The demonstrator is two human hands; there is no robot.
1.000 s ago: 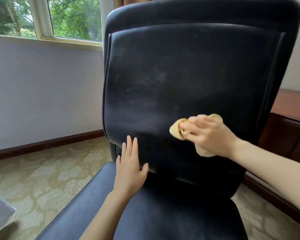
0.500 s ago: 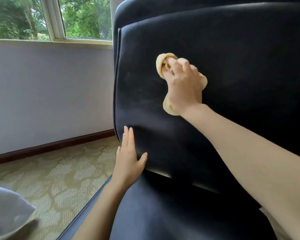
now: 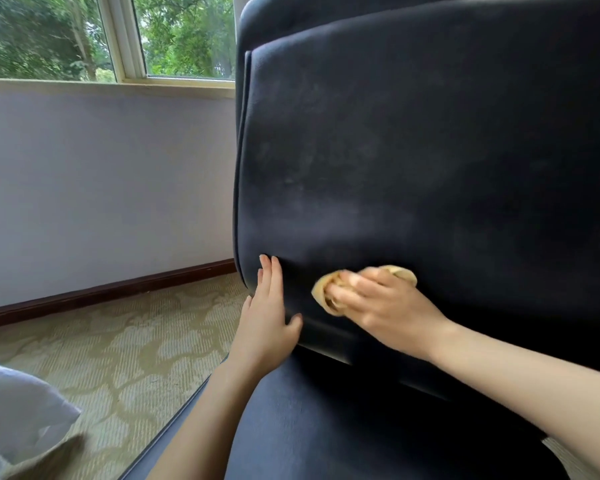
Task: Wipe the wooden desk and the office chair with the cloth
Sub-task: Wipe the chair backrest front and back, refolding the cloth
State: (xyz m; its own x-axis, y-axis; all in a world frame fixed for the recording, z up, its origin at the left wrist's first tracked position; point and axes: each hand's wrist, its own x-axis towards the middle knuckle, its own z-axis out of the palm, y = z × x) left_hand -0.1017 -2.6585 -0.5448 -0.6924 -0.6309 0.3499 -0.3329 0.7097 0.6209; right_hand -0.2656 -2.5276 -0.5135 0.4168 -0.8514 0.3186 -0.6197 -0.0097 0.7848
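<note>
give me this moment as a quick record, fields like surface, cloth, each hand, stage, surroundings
surface: backrest of the dark office chair, faint pale smudges across its middle
cloth: yellow cloth, bunched, pressed low on the backrest
right hand: right hand in a closed grip on the cloth, blurred
left hand: left hand flat and open on the backrest's lower left edge
stage: wiping the chair; desk not in view
surroundings: patterned carpet, window
</note>
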